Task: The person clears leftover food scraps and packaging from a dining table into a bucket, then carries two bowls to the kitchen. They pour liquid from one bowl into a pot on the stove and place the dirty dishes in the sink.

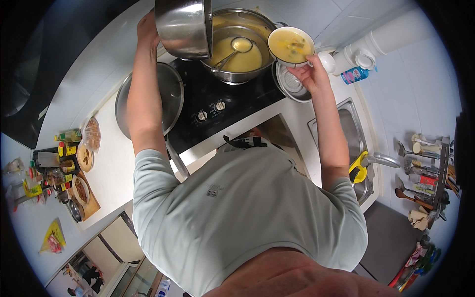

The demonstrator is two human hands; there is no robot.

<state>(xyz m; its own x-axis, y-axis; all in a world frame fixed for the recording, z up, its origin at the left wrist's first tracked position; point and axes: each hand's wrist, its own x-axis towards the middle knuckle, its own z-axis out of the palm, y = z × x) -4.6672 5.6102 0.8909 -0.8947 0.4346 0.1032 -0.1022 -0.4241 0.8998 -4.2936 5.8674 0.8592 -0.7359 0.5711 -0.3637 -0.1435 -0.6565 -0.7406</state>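
My right hand (311, 76) grips the rim and side of a white bowl (291, 46) of yellow soup with darker pieces in it. The bowl is level, beside the right edge of a large stainless steel pot (241, 77) on the stove. Inside that pot is yellow liquid (245, 63), and a metal ladle (226, 59) rests in it with its bowl full. At upper left my left hand (147, 31) holds a deep steel vessel (182, 31) tipped sideways, its rim towards the large pot. The vessel partly hides the left fingers.
A frying pan (172, 98) lies under my left forearm on the black gas stove (204, 96). Steel bowls with a strainer (291, 81) stand beneath my right hand. At right are a sink (350, 111) and tap (384, 159); at left, condiment bottles (68, 135) and a bag of nuts (91, 133).
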